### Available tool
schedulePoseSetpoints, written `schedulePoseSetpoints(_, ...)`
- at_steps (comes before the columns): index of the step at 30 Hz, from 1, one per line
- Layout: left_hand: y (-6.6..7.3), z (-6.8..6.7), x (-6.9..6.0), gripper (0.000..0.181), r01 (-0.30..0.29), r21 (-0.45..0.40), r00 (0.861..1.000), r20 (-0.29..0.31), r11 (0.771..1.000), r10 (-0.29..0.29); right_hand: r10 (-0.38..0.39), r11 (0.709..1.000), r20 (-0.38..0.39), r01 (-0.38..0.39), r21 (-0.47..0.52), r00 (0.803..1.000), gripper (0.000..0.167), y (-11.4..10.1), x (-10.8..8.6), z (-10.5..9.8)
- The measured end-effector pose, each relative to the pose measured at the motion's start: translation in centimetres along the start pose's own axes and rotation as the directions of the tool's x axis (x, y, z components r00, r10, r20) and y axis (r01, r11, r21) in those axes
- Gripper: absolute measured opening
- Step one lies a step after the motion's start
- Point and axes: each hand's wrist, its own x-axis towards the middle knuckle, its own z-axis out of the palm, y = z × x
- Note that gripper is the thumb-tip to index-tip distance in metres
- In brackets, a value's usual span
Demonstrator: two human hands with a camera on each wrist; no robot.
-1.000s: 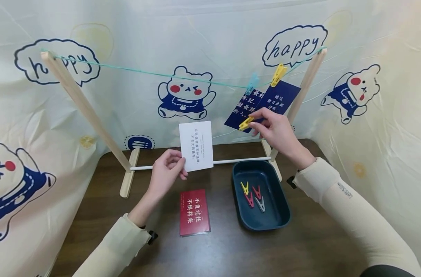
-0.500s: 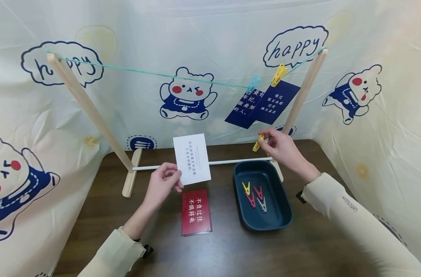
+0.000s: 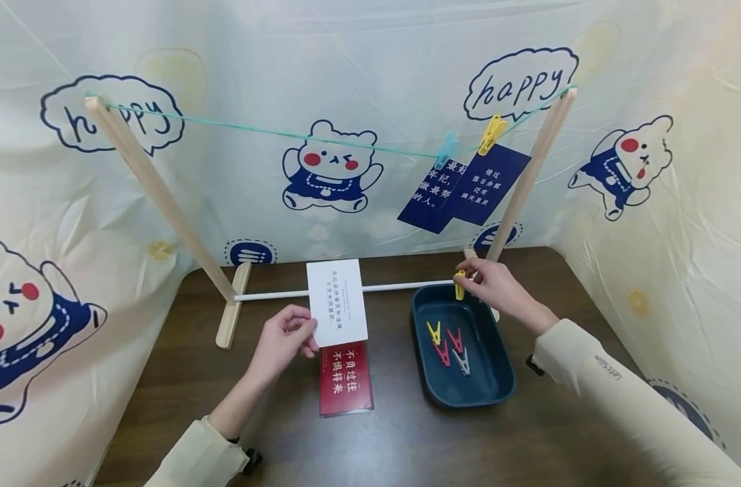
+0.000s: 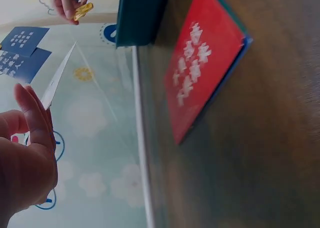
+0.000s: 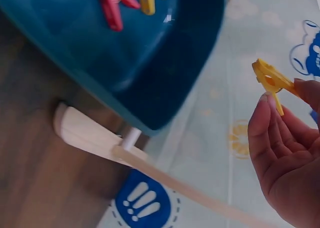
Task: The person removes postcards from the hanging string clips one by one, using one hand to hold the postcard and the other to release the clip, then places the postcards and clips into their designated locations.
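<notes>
Fingers of the left hand (image 3: 281,337) pinch one white card (image 3: 338,304) by its side, in the head view. Fingers of the right hand (image 3: 497,285) pinch one yellow clip (image 3: 459,287) over the far edge of one dark blue tray (image 3: 446,387). Below the right fingers, four clips lie in the tray: one more yellow clip (image 3: 434,332), two red clips (image 3: 444,354) and one grey clip (image 3: 463,364). Right of the left fingers and nearer the person lies one red card (image 3: 347,384); the white card hides its top. Above the right fingers, two navy cards (image 3: 490,186) hang from one green string (image 3: 254,128) by a light blue clip (image 3: 446,150) and a third yellow clip (image 3: 492,134).

Under the fingers is a brown wood table (image 3: 419,450). Behind them is a pale cloth (image 3: 254,40) with three bears and "happy" twice. Two wooden posts (image 3: 163,203) stand either side.

The white card is long up and down, leaning a bit left. The held clip is long up and down too.

In the left wrist view, the white card looks thin, pointing up and right from the fingertips.

In the right wrist view, the held clip's nose points up and left, away from the fingers.
</notes>
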Motion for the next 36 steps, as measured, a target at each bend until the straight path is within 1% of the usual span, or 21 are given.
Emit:
schedulePoseSetpoints(3,-1.0,0.0,-0.3,0.02,0.034,0.022,0.999,0.02,0.999,-0.035,0.01,1.0,0.029,-0.01,-0.022,1.0,0.031,0.7,0.1,0.8)
schedulePoseSetpoints(6,-2.0,0.0,-0.7,0.02,0.075,0.033,0.997,0.027,0.997,-0.076,0.035,0.998,0.064,-0.032,-0.045,0.997,0.03,1.2,0.2,1.6)
schedulePoseSetpoints(13,-4.7,0.4,-1.3,0.021,0.149,0.029,0.987,0.052,0.988,-0.15,0.09,0.993,0.158,-0.078,-0.085,0.983,0.031,2.4,0.6,3.1)
schedulePoseSetpoints(16,-5.3,0.4,-1.5,0.022,0.174,0.039,0.983,0.052,0.984,-0.176,0.106,0.99,0.198,-0.086,-0.11,0.974,0.031,2.7,0.8,3.5)
schedulePoseSetpoints(19,-5.8,0.5,-1.7,0.022,0.2,0.05,0.978,0.051,0.978,-0.203,0.103,0.987,0.225,-0.071,-0.146,0.969,0.031,2.9,0.8,3.8)
schedulePoseSetpoints(23,-6.3,0.8,-2.1,0.02,0.233,0.045,0.969,0.073,0.971,-0.236,0.099,0.981,0.231,-0.056,-0.185,0.968,0.03,3.0,0.9,4.3)
schedulePoseSetpoints(26,-7.1,1.0,-2.4,0.019,0.261,0.052,0.96,0.087,0.964,-0.264,0.125,0.973,0.234,-0.073,-0.217,0.964,0.028,3.2,0.9,4.7)
schedulePoseSetpoints(27,-7.3,1.0,-2.5,0.019,0.27,0.069,0.958,0.083,0.96,-0.275,0.14,0.97,0.239,-0.085,-0.227,0.961,0.028,3.3,0.9,4.9)
schedulePoseSetpoints(29,-7.8,1.1,-2.5,0.017,0.273,0.135,0.956,0.075,0.952,-0.285,0.162,0.964,0.252,-0.098,-0.249,0.954,0.027,3.4,1.0,5.1)
schedulePoseSetpoints(33,-8.2,1.2,-2.6,0.011,0.239,0.303,0.963,0.05,0.923,-0.266,0.195,0.955,0.277,-0.117,-0.274,0.941,0.026,3.4,1.0,5.2)
schedulePoseSetpoints(36,-8.1,1.3,-2.8,0.01,0.212,0.382,0.967,0.049,0.899,-0.249,0.206,0.951,0.29,-0.121,-0.285,0.935,0.025,3.4,1.0,5.2)
